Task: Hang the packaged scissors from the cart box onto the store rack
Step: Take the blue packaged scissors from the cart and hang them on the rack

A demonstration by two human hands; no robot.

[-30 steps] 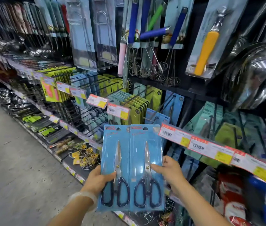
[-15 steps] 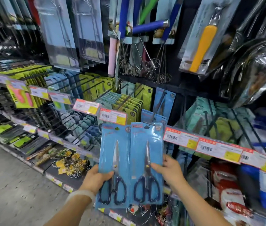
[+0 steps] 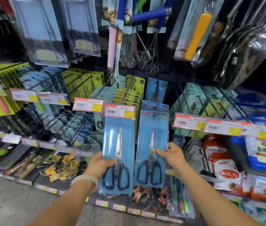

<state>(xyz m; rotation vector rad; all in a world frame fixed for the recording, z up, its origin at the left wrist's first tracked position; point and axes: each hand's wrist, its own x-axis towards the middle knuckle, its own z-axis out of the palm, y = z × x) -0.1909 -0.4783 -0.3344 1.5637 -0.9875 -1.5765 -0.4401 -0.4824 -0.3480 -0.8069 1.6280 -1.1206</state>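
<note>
L hand (image 3: 102, 163) fingers curl round left scissors pack (image 3: 118, 154); R hand (image 3: 172, 154) fingers pinch right scissors pack (image 3: 151, 147), its top hole at a rack hook (image 3: 157, 101). Behind fingers: more blue packs (image 3: 153, 106) on that hook, price tags (image 3: 120, 111).

Left hand (image 3: 102, 163) and right hand (image 3: 172, 154) each grip a blue scissors pack (image 3: 118, 144) (image 3: 151, 144) before the rack's hook (image 3: 157, 101).
</note>
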